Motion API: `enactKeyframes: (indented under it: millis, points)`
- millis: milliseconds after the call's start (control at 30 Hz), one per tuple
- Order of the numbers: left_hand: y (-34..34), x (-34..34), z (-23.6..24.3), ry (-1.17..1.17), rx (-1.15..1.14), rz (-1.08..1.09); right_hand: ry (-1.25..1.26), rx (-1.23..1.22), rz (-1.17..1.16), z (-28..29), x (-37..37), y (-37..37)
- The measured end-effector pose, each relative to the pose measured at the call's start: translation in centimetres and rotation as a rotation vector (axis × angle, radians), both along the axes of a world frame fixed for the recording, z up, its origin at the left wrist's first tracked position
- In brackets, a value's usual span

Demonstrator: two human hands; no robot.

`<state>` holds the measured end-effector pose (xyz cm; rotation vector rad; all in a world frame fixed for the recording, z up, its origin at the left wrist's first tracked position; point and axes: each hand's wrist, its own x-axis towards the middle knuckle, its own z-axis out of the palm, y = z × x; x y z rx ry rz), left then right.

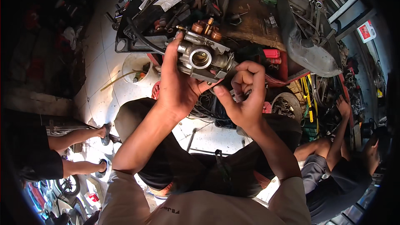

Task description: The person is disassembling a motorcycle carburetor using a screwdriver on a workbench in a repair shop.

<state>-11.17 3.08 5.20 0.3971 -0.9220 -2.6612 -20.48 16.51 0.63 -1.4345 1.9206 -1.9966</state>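
Observation:
My left hand [175, 87] is wrapped round a metal carburetor [201, 58] and holds it up above my lap. The carburetor is tilted so its round bore faces me. Brown floats [215, 34] and brass jets stick up from its far side. A coiled spring [221, 61] shows at its right side. Just right of the carburetor, my right hand [246, 96] is closed, with its fingers curled in toward the palm. Whatever it may hold is hidden or too small to make out.
Ahead is a workbench [250, 14] with a tool tray [146, 39] at its left and a grey metal cover [310, 54] at its right. A white bucket [129, 67] stands on the floor at the left. Another person's hand [343, 106] reaches in at the right.

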Motion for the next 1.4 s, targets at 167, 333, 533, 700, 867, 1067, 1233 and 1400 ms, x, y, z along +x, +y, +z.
enactKeyframes:
  millis: [167, 333, 533, 700, 867, 1067, 1233, 1400]
  points:
    - [0.2, 0.2, -0.1, 0.014, 0.125, -0.030, 0.221, 0.055, -0.043, 1.6, -1.3, 0.6]
    - [0.9, 0.1, 0.2, -0.068, -0.025, -0.002, 0.448, 0.102, -0.118, 1.5, -1.9, 0.9]
    - [1.7, 0.7, 1.2, -0.087, -0.139, -0.025, 0.646, -0.003, -0.123, 0.2, -2.7, 0.7]
    - [2.3, 0.4, 1.1, -0.119, -0.166, -0.013, 0.003, -0.184, 0.056, -0.6, -0.6, 0.0]
    - [0.9, 0.7, 0.9, -0.055, -0.159, -0.008, -0.442, 0.045, 0.395, -1.1, 1.3, 0.7]
    - [0.1, 1.0, 0.6, -0.169, -0.155, 0.098, -0.242, 0.099, 0.218, -0.3, 0.8, -0.3]
    - [0.1, 1.3, 0.1, -0.230, -0.254, 0.238, -0.256, 0.114, 0.224, 0.9, -1.9, 1.1]
    - [-0.3, 1.0, 0.0, -0.271, -0.326, 0.266, -0.441, -0.058, -0.018, 6.1, -3.3, 3.3]
